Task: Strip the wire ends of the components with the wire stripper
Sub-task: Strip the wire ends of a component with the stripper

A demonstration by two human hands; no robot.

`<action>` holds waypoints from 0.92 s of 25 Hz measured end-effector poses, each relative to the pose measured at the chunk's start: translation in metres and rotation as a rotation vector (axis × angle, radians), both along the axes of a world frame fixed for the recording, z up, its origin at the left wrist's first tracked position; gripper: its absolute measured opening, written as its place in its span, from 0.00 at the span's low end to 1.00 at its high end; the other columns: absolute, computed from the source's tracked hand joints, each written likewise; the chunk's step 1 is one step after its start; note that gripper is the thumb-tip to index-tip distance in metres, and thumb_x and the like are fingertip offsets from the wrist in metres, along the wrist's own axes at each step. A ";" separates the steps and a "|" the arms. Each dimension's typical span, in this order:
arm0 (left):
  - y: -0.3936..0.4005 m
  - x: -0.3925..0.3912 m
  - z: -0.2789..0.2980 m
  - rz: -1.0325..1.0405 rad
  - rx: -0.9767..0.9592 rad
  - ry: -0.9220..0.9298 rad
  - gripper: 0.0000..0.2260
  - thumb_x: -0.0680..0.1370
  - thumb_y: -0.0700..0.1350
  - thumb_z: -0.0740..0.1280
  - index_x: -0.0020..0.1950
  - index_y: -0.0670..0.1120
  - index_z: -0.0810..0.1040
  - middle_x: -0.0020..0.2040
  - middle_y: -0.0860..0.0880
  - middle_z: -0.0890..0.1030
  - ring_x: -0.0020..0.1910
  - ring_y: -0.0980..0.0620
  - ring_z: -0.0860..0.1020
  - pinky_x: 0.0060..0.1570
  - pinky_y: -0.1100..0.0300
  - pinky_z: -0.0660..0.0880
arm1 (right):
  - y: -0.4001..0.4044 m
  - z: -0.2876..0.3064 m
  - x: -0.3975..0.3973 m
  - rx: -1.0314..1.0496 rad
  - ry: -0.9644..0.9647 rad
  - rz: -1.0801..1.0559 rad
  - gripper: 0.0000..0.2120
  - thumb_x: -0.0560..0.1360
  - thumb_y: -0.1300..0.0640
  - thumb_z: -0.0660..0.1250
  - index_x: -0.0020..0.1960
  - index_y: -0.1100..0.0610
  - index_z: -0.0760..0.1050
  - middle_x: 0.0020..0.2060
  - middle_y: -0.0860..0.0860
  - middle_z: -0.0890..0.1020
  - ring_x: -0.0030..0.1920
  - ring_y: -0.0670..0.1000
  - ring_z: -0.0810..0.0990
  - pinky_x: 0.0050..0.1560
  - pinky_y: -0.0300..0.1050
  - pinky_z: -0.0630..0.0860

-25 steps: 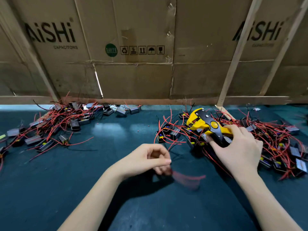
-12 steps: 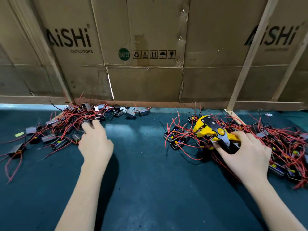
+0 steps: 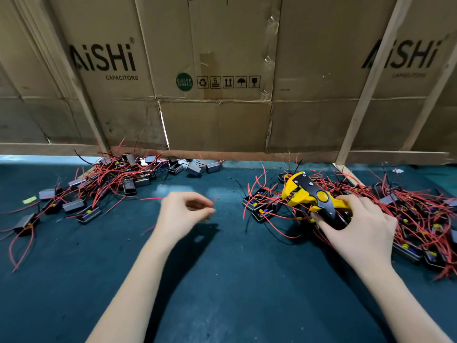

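Note:
My right hand [image 3: 358, 226] grips the handles of the yellow and black wire stripper [image 3: 306, 194], which rests on the right pile of small black components with red wires [image 3: 415, 214]; the stripper's jaws point up and left. A few of these components [image 3: 259, 206] lie just left of the jaws. My left hand [image 3: 183, 214] hovers over the green mat near the middle, blurred, with its fingers loosely curled and nothing seen in them. A second pile of components with red wires [image 3: 111, 179] lies at the far left.
The dark green mat [image 3: 222, 280] covers the bench. A wall of flattened cardboard boxes [image 3: 222, 95] on wooden battens [image 3: 366, 95] closes off the back. Stray components [image 3: 24, 224] and loose red wires spread toward the left edge.
My left hand carried a red-wired component from the middle to the left pile, and is now back near the middle without it. The right hand stays on the stripper.

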State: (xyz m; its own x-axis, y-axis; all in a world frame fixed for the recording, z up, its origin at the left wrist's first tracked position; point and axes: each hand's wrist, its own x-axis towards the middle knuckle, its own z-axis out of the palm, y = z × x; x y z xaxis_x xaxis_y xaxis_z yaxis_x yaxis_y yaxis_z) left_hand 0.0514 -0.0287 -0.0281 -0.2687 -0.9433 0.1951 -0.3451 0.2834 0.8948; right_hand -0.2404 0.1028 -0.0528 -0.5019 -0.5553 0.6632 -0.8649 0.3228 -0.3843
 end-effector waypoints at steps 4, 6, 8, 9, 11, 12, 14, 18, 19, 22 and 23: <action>0.022 -0.038 -0.008 -0.379 0.058 0.134 0.11 0.70 0.32 0.76 0.42 0.48 0.86 0.41 0.47 0.87 0.41 0.54 0.84 0.46 0.64 0.79 | -0.001 -0.002 0.005 -0.013 0.028 0.010 0.22 0.63 0.42 0.79 0.51 0.53 0.80 0.45 0.51 0.81 0.49 0.58 0.78 0.52 0.52 0.64; 0.030 -0.048 -0.016 -0.420 0.001 0.075 0.09 0.71 0.35 0.75 0.44 0.48 0.86 0.41 0.51 0.86 0.40 0.57 0.83 0.45 0.65 0.77 | -0.003 -0.004 0.008 -0.012 0.068 0.013 0.23 0.62 0.43 0.80 0.51 0.54 0.80 0.45 0.52 0.80 0.49 0.59 0.78 0.52 0.52 0.64; 0.037 -0.054 -0.021 -0.437 -0.102 -0.018 0.06 0.73 0.38 0.75 0.44 0.50 0.87 0.38 0.57 0.85 0.38 0.61 0.79 0.44 0.65 0.74 | -0.004 -0.006 0.009 -0.012 0.108 0.014 0.24 0.61 0.43 0.80 0.51 0.54 0.79 0.44 0.51 0.80 0.48 0.58 0.78 0.52 0.52 0.64; 0.039 -0.055 -0.020 -0.476 -0.154 -0.067 0.05 0.74 0.41 0.75 0.45 0.51 0.87 0.38 0.59 0.84 0.39 0.62 0.78 0.44 0.65 0.73 | -0.004 -0.007 0.009 -0.010 0.121 0.014 0.24 0.61 0.43 0.80 0.50 0.53 0.79 0.44 0.51 0.80 0.47 0.58 0.78 0.52 0.52 0.64; 0.039 -0.053 -0.016 -0.527 -0.179 -0.076 0.05 0.76 0.43 0.73 0.47 0.52 0.87 0.39 0.59 0.84 0.40 0.59 0.79 0.44 0.64 0.73 | -0.004 -0.007 0.008 -0.011 0.130 0.014 0.24 0.61 0.42 0.80 0.50 0.53 0.79 0.44 0.51 0.80 0.47 0.58 0.78 0.51 0.52 0.64; 0.036 -0.051 -0.014 -0.480 -0.184 -0.031 0.05 0.76 0.43 0.72 0.47 0.52 0.86 0.41 0.58 0.85 0.40 0.57 0.80 0.43 0.63 0.74 | -0.004 -0.007 0.007 -0.012 0.126 0.011 0.23 0.62 0.42 0.80 0.50 0.53 0.79 0.44 0.51 0.80 0.47 0.58 0.78 0.51 0.52 0.64; 0.028 -0.046 -0.015 -0.228 -0.276 -0.012 0.07 0.77 0.41 0.70 0.47 0.53 0.84 0.41 0.56 0.84 0.38 0.58 0.79 0.43 0.65 0.74 | -0.004 -0.007 0.005 -0.015 0.096 0.002 0.23 0.62 0.42 0.80 0.51 0.53 0.79 0.44 0.51 0.80 0.47 0.58 0.78 0.51 0.52 0.63; 0.021 -0.043 -0.029 0.037 -0.320 -0.494 0.13 0.78 0.54 0.67 0.62 0.54 0.78 0.50 0.54 0.77 0.51 0.52 0.76 0.54 0.54 0.74 | -0.004 -0.006 0.002 -0.003 0.055 -0.008 0.23 0.63 0.42 0.79 0.51 0.53 0.80 0.45 0.51 0.80 0.48 0.58 0.78 0.51 0.52 0.63; 0.019 -0.043 -0.033 -0.004 -0.271 -0.514 0.16 0.78 0.56 0.66 0.65 0.55 0.77 0.52 0.53 0.77 0.55 0.50 0.74 0.57 0.53 0.73 | -0.004 -0.006 0.002 0.001 0.056 -0.008 0.23 0.63 0.42 0.79 0.51 0.53 0.80 0.45 0.51 0.80 0.48 0.58 0.78 0.52 0.52 0.64; 0.014 -0.045 -0.036 -0.097 -0.288 -0.476 0.18 0.76 0.56 0.69 0.65 0.55 0.78 0.56 0.52 0.79 0.59 0.49 0.71 0.61 0.56 0.68 | -0.004 -0.006 0.004 -0.007 0.070 -0.005 0.23 0.62 0.43 0.79 0.51 0.54 0.80 0.45 0.51 0.80 0.48 0.59 0.78 0.51 0.52 0.64; 0.012 -0.045 -0.035 -0.128 -0.314 -0.463 0.18 0.75 0.55 0.71 0.64 0.53 0.78 0.56 0.53 0.79 0.59 0.50 0.71 0.61 0.56 0.68 | -0.005 -0.006 0.004 -0.011 0.076 -0.002 0.23 0.62 0.43 0.80 0.51 0.54 0.80 0.44 0.51 0.80 0.47 0.59 0.78 0.51 0.52 0.64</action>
